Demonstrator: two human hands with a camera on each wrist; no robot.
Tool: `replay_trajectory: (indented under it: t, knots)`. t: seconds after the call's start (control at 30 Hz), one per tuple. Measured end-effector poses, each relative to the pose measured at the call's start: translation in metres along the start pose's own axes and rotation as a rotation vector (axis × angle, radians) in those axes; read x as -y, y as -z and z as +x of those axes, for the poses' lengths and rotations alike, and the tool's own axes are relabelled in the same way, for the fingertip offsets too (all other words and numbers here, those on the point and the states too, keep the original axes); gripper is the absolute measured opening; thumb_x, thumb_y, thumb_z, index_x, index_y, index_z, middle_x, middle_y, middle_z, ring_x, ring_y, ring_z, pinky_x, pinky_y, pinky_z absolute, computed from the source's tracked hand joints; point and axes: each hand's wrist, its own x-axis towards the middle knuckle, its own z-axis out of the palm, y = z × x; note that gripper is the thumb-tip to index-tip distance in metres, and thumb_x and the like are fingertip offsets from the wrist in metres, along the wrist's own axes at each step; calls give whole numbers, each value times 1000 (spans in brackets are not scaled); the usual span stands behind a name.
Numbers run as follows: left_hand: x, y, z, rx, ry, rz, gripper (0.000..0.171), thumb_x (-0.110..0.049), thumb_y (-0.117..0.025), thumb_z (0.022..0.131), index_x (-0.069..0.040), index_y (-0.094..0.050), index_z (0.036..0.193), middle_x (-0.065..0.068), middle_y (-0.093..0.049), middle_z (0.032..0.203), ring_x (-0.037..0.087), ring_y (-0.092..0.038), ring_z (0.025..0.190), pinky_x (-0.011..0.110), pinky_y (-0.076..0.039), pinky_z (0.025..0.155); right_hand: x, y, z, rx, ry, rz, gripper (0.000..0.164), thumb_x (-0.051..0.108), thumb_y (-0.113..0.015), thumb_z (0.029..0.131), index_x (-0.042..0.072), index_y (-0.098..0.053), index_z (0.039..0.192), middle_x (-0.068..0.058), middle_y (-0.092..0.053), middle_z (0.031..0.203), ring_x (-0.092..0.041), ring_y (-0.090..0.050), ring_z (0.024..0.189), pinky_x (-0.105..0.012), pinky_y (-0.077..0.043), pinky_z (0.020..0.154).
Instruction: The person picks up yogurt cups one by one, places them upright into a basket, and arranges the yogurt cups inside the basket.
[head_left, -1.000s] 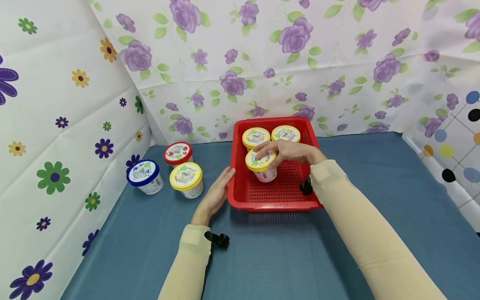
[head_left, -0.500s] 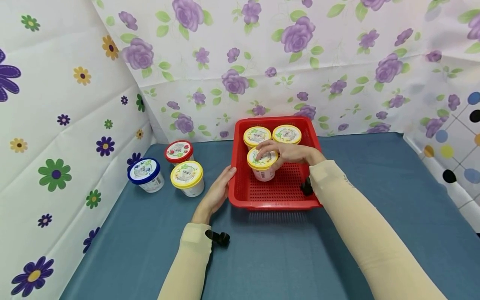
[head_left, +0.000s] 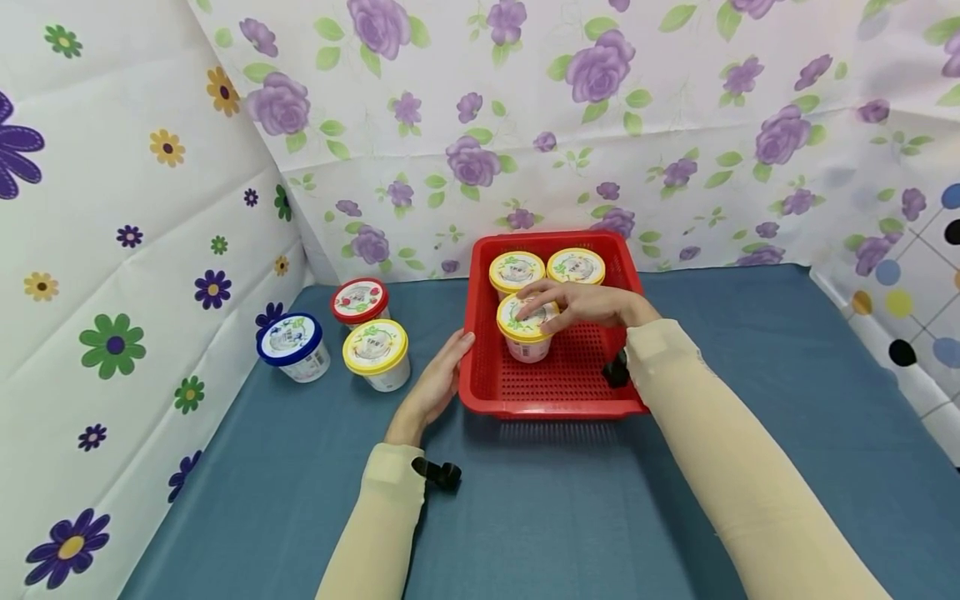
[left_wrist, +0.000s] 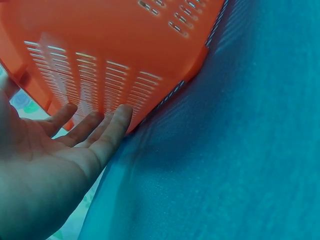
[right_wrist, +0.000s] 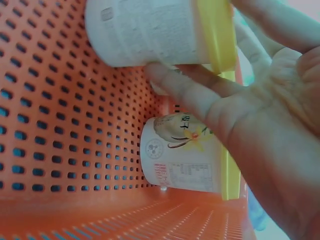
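A yellow-lidded tub (head_left: 528,346) stands upright in the front left part of the red basket (head_left: 570,408). My right hand (head_left: 585,304) reaches over it from the right and holds it, fingers across the lid and thumb by its side. Up close in the right wrist view, the thumb touches the white wall of this tub (right_wrist: 145,32). My left hand (head_left: 431,385) holds the basket's left rim, thumb on top. In the left wrist view its fingers (left_wrist: 112,130) lie against the slotted outer wall (left_wrist: 115,45).
Two yellow-lidded tubs, a left one (head_left: 516,271) and a right one (head_left: 576,265), stand at the basket's back. Left of the basket are a red-lidded tub (head_left: 360,300), another yellow-lidded tub (head_left: 377,350) and a blue-lidded tub (head_left: 292,343). Flowered sheets (head_left: 465,108) border the blue table (head_left: 555,525).
Both hands, the basket and the tubs stay nearly where they were. The head view has shifted very slightly, and the right thumb and fingers have moved a little at the tub's lid.
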Motion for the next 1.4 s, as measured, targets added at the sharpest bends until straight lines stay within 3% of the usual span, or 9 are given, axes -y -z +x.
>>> replay_trajectory:
  t: [0.73, 1.4]
  knots:
    - [-2, -1, 0, -14, 14, 21, 57, -46, -40, 112, -16, -32, 160, 22, -51, 150, 33, -58, 127, 30, -53, 97, 3, -9, 9, -46, 34, -119, 46, 23, -71, 98, 17, -66, 142, -4, -33, 162, -26, -24, 149, -54, -39, 113]
    - [-1, -1, -1, -6, 6, 12, 57, -45, -40, 112, -15, -31, 160, 22, -49, 150, 36, -54, 130, 30, -53, 97, 5, -6, 8, -74, 5, -77, 48, 23, -74, 95, 15, -66, 141, -3, -34, 162, -27, -25, 149, -56, -37, 115]
